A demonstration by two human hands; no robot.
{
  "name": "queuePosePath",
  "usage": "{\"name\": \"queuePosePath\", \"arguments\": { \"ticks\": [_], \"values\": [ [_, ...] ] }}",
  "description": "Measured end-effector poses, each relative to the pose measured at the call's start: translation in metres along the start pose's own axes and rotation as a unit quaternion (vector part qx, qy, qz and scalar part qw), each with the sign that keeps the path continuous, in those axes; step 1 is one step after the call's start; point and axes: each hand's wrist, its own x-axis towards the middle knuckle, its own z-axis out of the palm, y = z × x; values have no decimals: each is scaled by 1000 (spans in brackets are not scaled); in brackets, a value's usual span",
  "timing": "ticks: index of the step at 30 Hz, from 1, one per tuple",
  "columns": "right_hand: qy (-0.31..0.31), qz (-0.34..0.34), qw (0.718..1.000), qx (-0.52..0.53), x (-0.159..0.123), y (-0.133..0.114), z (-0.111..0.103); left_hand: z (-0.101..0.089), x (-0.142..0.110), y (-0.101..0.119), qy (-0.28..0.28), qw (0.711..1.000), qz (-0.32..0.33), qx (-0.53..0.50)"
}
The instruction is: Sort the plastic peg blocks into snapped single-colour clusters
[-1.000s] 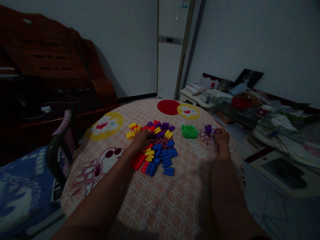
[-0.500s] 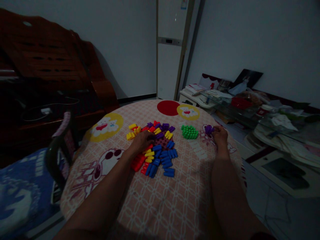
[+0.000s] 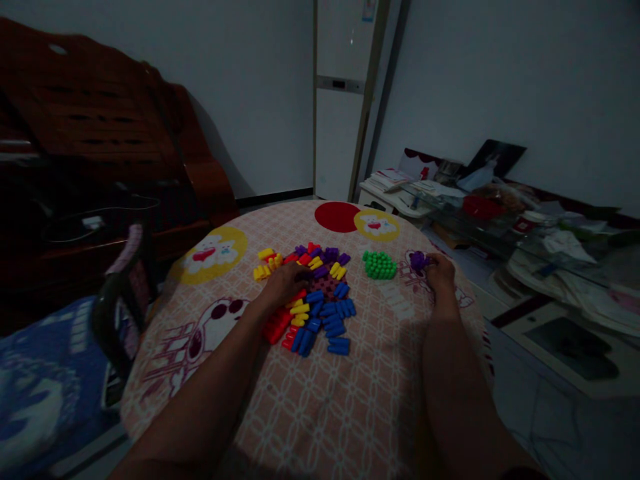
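Purple building blocks, joined in a small clump, are pinched in the fingertips of my right hand at the table's right side. My left hand rests over the left part of the block pile, fingers bent down together among the pieces; what they grip, if anything, is hidden. Around it lie yellow blocks, red blocks, purple blocks and brown blocks. Blue blocks spread on the pile's near side. Between my hands sits a cluster of green blocks, apart from the pile.
A patterned cloth covers the round table. Left of it stand a chair and a wooden bench. A cluttered glass-topped cabinet runs along the right wall. A tall white unit stands in the far corner.
Almost nothing differs. My right hand and the purple blocks have shifted very slightly; my left hand stays over the pile.
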Motion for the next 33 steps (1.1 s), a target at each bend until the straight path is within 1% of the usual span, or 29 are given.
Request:
{"name": "queuePosePath", "arguments": {
  "ticks": [2,6,13,15,17,19,21,24,28,31,33],
  "values": [
    [6,4,1000,-1,1,0,1,-1,0,1,-3,1000,-2,-6],
    [15,-18,1000,14,1,2,5,-1,-1,2,-1,1000,-5,-8],
    [6,-53,999,-10,2,5,4,-2,-1,4,6,1000,-5,-3],
    [17,-53,998,-15,1,2,2,-2,-1,5,3,1000,-12,0],
    [45,-60,997,-14,-1,-4,1,-1,-1,6,3,1000,-20,-3],
    [78,-86,993,-5,-3,-16,1,-1,-2,7,9,1000,-25,-13],
    [95,-124,988,15,-6,-33,2,-1,-3,7,13,999,-26,-23],
    [79,-168,981,49,-15,-66,8,-3,-5,8,2,999,-46,-22],
    [15,-194,976,100,-37,-110,26,-4,-5,8,7,995,-96,10],
    [-60,-219,966,127,-62,-136,40,-2,-4,8,18,993,-117,22],
    [-113,-252,952,135,-79,-149,49,-1,-3,8,20,991,-133,28]
  ]
}}
